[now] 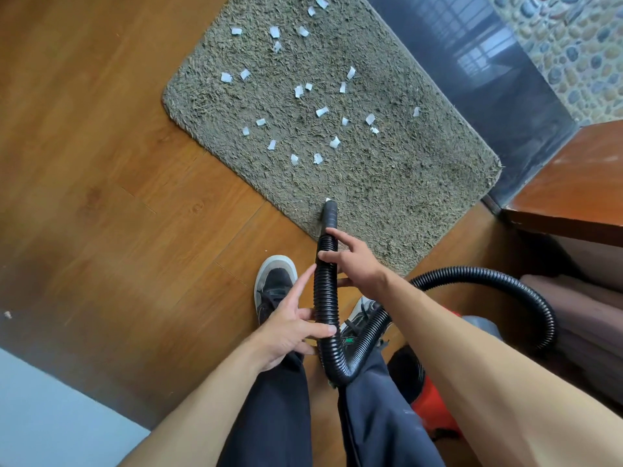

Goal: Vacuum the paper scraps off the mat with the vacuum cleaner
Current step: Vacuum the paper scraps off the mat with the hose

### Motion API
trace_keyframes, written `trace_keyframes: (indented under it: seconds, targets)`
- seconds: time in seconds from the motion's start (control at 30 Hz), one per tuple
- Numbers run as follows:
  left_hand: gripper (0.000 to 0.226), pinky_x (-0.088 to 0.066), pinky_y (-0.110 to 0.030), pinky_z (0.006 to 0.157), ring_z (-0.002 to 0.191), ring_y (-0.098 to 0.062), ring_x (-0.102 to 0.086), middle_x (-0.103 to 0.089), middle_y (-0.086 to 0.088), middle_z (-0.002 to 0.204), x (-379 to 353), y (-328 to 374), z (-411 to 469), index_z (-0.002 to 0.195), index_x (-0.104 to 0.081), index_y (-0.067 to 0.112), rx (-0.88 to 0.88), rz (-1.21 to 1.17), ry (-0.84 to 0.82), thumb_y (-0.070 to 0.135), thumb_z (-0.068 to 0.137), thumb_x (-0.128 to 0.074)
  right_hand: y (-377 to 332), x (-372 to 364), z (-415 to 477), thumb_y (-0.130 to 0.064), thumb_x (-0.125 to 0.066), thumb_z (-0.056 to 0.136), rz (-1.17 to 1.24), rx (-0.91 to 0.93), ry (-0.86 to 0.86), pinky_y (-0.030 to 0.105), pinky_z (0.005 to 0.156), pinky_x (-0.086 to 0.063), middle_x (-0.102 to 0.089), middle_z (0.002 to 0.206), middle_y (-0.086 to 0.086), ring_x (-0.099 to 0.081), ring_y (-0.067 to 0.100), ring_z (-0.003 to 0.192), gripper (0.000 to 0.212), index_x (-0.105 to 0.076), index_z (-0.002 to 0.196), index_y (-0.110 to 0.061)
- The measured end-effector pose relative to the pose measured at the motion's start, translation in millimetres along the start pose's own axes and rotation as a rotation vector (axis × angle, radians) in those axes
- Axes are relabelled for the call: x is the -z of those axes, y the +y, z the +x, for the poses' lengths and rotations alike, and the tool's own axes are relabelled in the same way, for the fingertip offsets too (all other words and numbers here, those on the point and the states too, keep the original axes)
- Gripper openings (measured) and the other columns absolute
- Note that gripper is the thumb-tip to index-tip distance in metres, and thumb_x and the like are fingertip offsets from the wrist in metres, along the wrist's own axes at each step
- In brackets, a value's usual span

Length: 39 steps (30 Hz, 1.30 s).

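A grey shaggy mat [397, 190] lies on the wooden floor, with several white paper scraps [322, 111] scattered over its middle and far part. The black ribbed vacuum hose [325, 298] runs up between my hands and ends in a nozzle [329, 212] resting on the mat's near edge; one scrap sits right at its tip. My right hand [354, 261] holds the hose just behind the nozzle, fingers over it and thumb beneath. My left hand [290, 328] holds the hose lower down, thumb across it and index finger stretched out.
The hose loops back to the right to the red vacuum body [435, 416] beside my right leg. My shoes [274, 288] stand just short of the mat. A dark glossy threshold [488, 79] borders the mat's right side, and a brown wooden ledge [573, 183] stands at right.
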<state>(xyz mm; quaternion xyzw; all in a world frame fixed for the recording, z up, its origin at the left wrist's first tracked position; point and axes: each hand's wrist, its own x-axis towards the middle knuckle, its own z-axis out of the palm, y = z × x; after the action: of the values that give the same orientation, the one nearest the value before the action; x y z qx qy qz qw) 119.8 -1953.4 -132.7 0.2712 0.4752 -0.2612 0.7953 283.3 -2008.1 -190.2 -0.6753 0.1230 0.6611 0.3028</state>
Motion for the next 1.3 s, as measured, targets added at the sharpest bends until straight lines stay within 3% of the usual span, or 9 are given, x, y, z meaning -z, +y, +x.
trace_keyframes:
  seconds: [0.2,0.33,0.47,0.77,0.93,1.3]
  targets:
    - [0.104,-0.060,-0.047,0.077,0.088,-0.020,-0.073,-0.076,-0.002,0.091,-3.8,9.7,6.3,0.144,-0.022,0.063,0.007,0.021,-0.023,-0.004,0.084,-0.073,-2.6,8.4,-0.7,-0.004,-0.065,0.090,0.060,0.019,0.031,0.027,0.053,-0.054,-0.065,0.112,0.007,-0.067,0.005,0.059,0.063,-0.045,0.144,-0.030]
    - [0.105,-0.058,-0.039,0.069,0.096,-0.025,-0.074,-0.075,-0.013,0.107,3.5,16.1,4.0,0.144,-0.021,0.065,0.010,0.023,-0.021,-0.004,0.084,-0.073,-13.6,1.9,1.3,-0.004,-0.064,0.089,0.050,0.026,0.015,0.026,0.052,-0.053,-0.063,0.112,0.004,-0.066,0.004,0.057,0.063,-0.046,0.144,-0.029]
    - [0.105,-0.059,-0.042,0.072,0.099,-0.028,-0.073,-0.074,-0.016,0.109,12.0,15.6,-2.5,0.142,-0.023,0.067,0.015,0.014,-0.011,-0.004,0.083,-0.073,-19.9,-9.4,0.2,-0.004,-0.064,0.089,0.025,0.002,-0.004,0.027,0.053,-0.054,-0.064,0.110,0.006,-0.064,0.013,0.068,0.062,-0.047,0.142,-0.031]
    - [0.104,-0.061,-0.047,0.078,0.096,-0.025,-0.073,-0.076,-0.012,0.103,10.4,7.1,-9.9,0.144,-0.022,0.064,0.050,0.012,-0.045,-0.006,0.084,-0.072,-1.4,-10.1,-6.1,-0.006,-0.064,0.089,0.050,-0.051,0.015,0.026,0.053,-0.053,-0.065,0.107,0.006,-0.063,0.014,0.068,0.060,-0.048,0.142,-0.031]
    - [0.105,-0.059,-0.052,0.083,0.099,-0.028,-0.073,-0.076,-0.011,0.102,12.3,9.7,-5.5,0.142,-0.022,0.066,0.024,0.004,-0.030,-0.005,0.083,-0.073,-8.9,-11.0,-0.9,-0.004,-0.065,0.089,0.037,0.003,0.007,0.028,0.054,-0.055,-0.063,0.118,0.012,-0.067,0.014,0.070,0.062,-0.047,0.142,-0.031]
    - [0.105,-0.054,-0.035,0.055,0.077,-0.023,-0.071,-0.070,-0.017,0.105,27.8,42.2,6.1,0.147,-0.024,0.058,-0.119,0.017,0.028,-0.005,0.081,-0.076,-60.5,-17.0,15.9,-0.004,-0.064,0.091,-0.014,0.070,-0.043,0.032,0.055,-0.057,-0.064,0.117,0.011,-0.069,0.019,0.079,0.061,-0.045,0.144,-0.028]
